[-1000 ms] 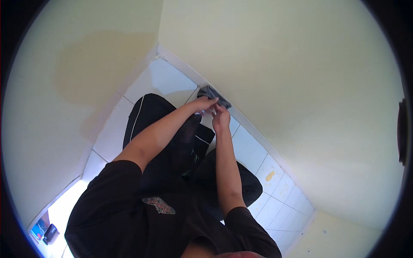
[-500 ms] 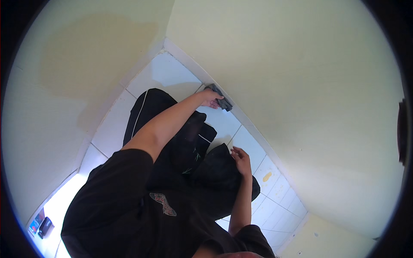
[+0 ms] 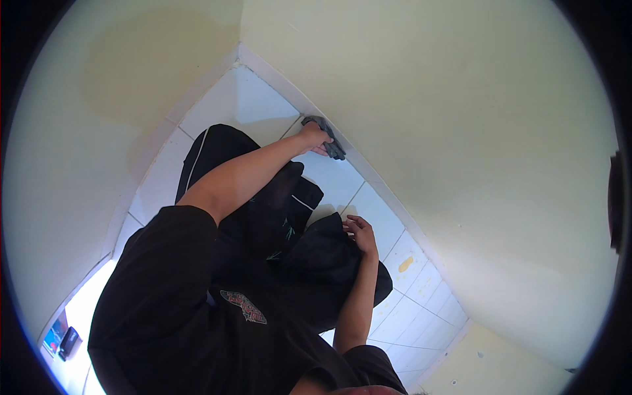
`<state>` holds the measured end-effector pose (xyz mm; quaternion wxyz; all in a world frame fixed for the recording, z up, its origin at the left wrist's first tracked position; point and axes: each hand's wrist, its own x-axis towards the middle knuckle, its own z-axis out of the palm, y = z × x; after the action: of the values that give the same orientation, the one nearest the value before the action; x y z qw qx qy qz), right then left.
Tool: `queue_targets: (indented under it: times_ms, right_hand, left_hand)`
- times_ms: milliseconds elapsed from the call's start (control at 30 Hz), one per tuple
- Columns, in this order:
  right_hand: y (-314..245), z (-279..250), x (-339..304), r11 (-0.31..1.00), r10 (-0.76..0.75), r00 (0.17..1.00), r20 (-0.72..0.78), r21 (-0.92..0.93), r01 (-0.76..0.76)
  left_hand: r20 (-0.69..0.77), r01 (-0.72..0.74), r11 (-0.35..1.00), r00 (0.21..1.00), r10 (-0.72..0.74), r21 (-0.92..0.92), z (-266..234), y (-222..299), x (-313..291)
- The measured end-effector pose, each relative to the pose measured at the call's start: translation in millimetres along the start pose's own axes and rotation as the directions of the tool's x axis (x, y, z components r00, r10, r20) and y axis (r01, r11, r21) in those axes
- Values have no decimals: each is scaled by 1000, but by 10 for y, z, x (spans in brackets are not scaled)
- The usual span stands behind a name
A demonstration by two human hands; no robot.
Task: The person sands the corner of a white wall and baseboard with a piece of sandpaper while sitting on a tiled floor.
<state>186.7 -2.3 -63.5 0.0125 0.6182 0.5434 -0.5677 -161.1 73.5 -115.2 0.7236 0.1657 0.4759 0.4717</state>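
Note:
A dark grey cloth [image 3: 334, 149] is bunched against the white skirting strip [image 3: 395, 214] where the floor meets the wall. My left hand [image 3: 315, 137] is closed over the cloth, its thumb on top and part of the cloth sticking out past the fingers. My left arm reaches across my bent legs to get there. Beside my right knee, my right hand [image 3: 360, 232] hangs loosely with its fingers apart and slightly curled, holding nothing. It rests close to the black trousers [image 3: 322, 253]; whether it touches them I cannot tell.
White floor tiles [image 3: 339, 178] run along the cream wall [image 3: 461, 145] to a corner at the far left. A yellowish stain [image 3: 405, 264] marks a tile to the right. A brownish patch [image 3: 158, 66] covers the left wall. A small black object [image 3: 68, 343] lies at lower left.
The whole view has shifted slightly, so everything sits higher and further left. The cloth looks more bunched under my left hand, still against the skirting. My right hand stays beside my knee.

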Motion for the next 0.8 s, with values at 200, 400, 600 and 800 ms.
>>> queue_targets:
  times_ms: [200, 400, 600, 800]
  right_hand:
    - [-18, -52, -81, 1000, 18, 1000, -13, 22, -18]
    - [-22, -36, -43, 999, 27, 1000, -2, 45, -27]
    - [9, -15, -52, 995, 1, 999, -33, 102, 2]
    - [76, -64, -48, 994, 16, 999, -51, 108, -11]
  left_hand:
    - [66, -60, 998, 996, 61, -25, 222, 73, -58]
    - [32, -1, 1000, 999, 2, -30, 154, 8, 8]
    - [-107, -114, 994, 988, 113, -2, 205, -11, -35]
    - [-67, -161, 985, 984, 165, 67, 281, 112, -125]
